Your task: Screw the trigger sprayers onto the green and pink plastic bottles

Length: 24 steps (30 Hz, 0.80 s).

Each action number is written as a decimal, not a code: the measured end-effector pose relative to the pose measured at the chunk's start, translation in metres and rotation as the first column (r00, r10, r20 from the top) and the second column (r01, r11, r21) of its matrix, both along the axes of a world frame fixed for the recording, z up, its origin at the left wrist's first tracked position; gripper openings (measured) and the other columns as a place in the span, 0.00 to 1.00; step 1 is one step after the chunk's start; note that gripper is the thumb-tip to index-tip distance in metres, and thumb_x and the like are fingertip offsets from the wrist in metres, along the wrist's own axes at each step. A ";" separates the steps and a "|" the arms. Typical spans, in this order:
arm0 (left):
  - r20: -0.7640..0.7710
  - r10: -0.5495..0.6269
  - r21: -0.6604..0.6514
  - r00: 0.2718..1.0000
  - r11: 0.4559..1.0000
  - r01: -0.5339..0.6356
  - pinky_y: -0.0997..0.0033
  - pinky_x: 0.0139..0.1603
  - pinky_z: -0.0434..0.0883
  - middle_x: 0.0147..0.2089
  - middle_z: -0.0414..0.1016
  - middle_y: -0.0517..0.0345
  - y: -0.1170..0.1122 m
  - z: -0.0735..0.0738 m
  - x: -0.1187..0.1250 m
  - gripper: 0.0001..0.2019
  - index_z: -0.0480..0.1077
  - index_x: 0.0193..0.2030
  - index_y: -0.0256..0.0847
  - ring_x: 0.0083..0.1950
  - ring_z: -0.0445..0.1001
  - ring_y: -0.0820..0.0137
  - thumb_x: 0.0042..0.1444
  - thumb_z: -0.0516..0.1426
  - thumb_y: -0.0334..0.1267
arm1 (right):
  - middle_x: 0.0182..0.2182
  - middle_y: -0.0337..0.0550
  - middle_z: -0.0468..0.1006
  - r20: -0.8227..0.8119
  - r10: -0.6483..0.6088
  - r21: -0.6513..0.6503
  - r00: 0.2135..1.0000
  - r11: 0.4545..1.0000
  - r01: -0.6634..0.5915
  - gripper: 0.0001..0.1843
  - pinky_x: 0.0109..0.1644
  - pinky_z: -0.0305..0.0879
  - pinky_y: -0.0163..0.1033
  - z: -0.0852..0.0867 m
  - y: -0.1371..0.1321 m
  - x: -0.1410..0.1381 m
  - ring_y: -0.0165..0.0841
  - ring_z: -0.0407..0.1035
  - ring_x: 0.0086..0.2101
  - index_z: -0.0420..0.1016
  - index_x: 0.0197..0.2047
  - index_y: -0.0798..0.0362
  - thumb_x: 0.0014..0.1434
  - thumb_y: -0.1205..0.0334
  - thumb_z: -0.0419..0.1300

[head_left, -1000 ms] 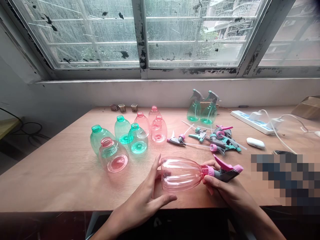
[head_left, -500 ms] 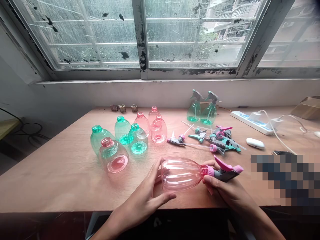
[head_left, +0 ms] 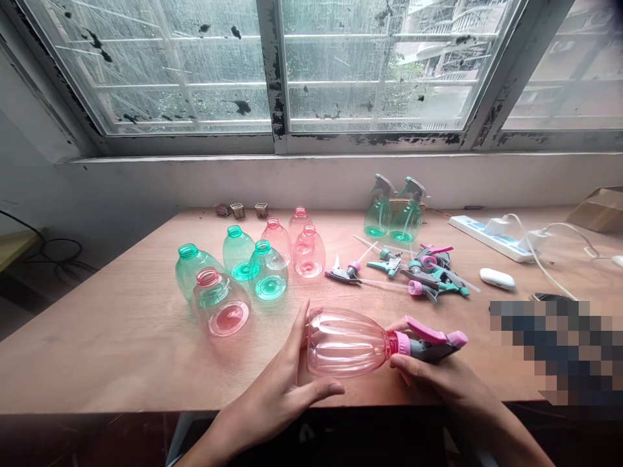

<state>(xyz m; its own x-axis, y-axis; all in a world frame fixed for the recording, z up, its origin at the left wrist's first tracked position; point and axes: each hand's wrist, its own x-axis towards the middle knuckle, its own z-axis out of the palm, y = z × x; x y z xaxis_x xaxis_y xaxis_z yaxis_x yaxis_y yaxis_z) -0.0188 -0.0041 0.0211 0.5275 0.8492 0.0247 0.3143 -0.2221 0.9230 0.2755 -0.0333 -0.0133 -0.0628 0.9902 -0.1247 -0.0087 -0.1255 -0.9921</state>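
A clear pink spray bottle (head_left: 348,342) lies sideways in the air above the table's front edge, its base to the left. Its grey and pink trigger head (head_left: 431,345) sits on the neck, with a pink collar (head_left: 402,345). My right hand (head_left: 438,373) is closed around the collar and neck, thumb in front. At the base, my left hand (head_left: 287,373) is open, palm facing the bottle, thumb stretched out below it. Its other fingers are partly hidden behind the bottle, so contact there is hard to make out.
Several pink and green bottles without heads, including a pink bottle (head_left: 221,308), stand on the table (head_left: 121,350) at left. Loose trigger heads (head_left: 423,272) lie in a pile. Behind them stand two green spray bottles (head_left: 406,220). A power strip (head_left: 491,239) and white case (head_left: 496,279) are at right.
The pink spray bottle has shifted slightly left and down, closer to my left palm. My right hand has moved left with it, while my left hand has stayed almost in place.
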 end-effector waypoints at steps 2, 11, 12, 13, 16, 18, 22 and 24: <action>-0.012 -0.009 -0.013 1.000 1.000 0.009 0.42 0.82 0.43 0.85 0.40 0.50 0.000 0.001 -0.001 0.51 0.36 0.83 0.50 0.84 0.40 0.49 0.65 0.66 0.46 | 0.24 0.37 0.73 0.015 0.015 -0.009 1.000 1.000 -0.015 0.19 0.33 0.55 0.40 -0.001 0.000 0.002 0.34 0.62 0.28 0.79 0.34 0.52 0.59 0.45 0.73; 0.021 -0.039 0.076 0.999 0.996 0.037 0.49 0.81 0.53 0.84 0.45 0.57 0.001 -0.005 0.000 0.44 0.34 0.82 0.59 0.82 0.51 0.54 0.71 0.59 0.37 | 0.22 0.34 0.72 -0.135 -0.003 0.038 0.991 0.999 0.009 0.21 0.32 0.57 0.39 0.004 0.003 -0.002 0.32 0.63 0.24 0.77 0.48 0.51 0.60 0.47 0.73; 0.016 -0.038 0.081 0.999 0.996 0.036 0.49 0.81 0.53 0.83 0.48 0.56 0.000 -0.005 0.000 0.44 0.34 0.82 0.59 0.81 0.52 0.54 0.71 0.59 0.37 | 0.22 0.33 0.72 -0.148 -0.018 0.038 0.989 0.999 0.024 0.21 0.31 0.57 0.39 0.004 0.003 -0.003 0.32 0.62 0.24 0.76 0.48 0.51 0.60 0.47 0.73; 0.009 -0.038 0.080 0.999 0.996 0.037 0.49 0.81 0.54 0.82 0.51 0.55 0.000 -0.005 0.001 0.44 0.34 0.82 0.58 0.81 0.54 0.54 0.71 0.59 0.38 | 0.21 0.33 0.72 -0.157 -0.030 0.033 0.987 0.999 0.035 0.21 0.30 0.56 0.38 0.004 0.003 -0.003 0.31 0.62 0.24 0.76 0.48 0.51 0.60 0.47 0.73; -0.021 -0.037 0.039 0.999 0.999 0.038 0.51 0.80 0.55 0.80 0.56 0.51 0.000 0.000 0.002 0.49 0.32 0.82 0.54 0.80 0.57 0.54 0.68 0.63 0.40 | 0.22 0.33 0.74 -0.165 -0.047 0.042 0.985 0.998 0.055 0.21 0.29 0.55 0.37 0.004 0.003 -0.003 0.30 0.63 0.24 0.74 0.47 0.50 0.60 0.47 0.74; -0.025 -0.043 -0.001 0.999 0.999 0.043 0.52 0.80 0.57 0.81 0.53 0.49 0.000 0.003 0.002 0.52 0.31 0.82 0.51 0.79 0.58 0.53 0.66 0.65 0.42 | 0.22 0.33 0.74 -0.151 -0.041 0.065 0.988 0.997 0.052 0.20 0.30 0.56 0.37 0.004 0.003 -0.003 0.30 0.63 0.24 0.74 0.48 0.49 0.62 0.48 0.73; -0.035 -0.043 -0.043 0.998 0.998 0.042 0.51 0.80 0.57 0.82 0.51 0.47 0.001 0.006 0.002 0.50 0.36 0.83 0.47 0.80 0.55 0.49 0.66 0.65 0.47 | 0.22 0.32 0.73 -0.130 -0.033 0.078 0.991 0.996 0.043 0.19 0.30 0.56 0.38 0.005 0.003 -0.003 0.30 0.63 0.24 0.73 0.49 0.49 0.64 0.48 0.71; -0.058 -0.035 -0.045 0.998 0.998 0.033 0.50 0.80 0.55 0.82 0.50 0.47 0.001 0.006 0.001 0.49 0.37 0.83 0.45 0.81 0.52 0.48 0.66 0.64 0.49 | 0.22 0.33 0.73 -0.129 -0.041 0.073 0.991 0.996 0.051 0.20 0.29 0.56 0.37 0.005 0.002 -0.003 0.30 0.63 0.24 0.74 0.49 0.50 0.63 0.47 0.72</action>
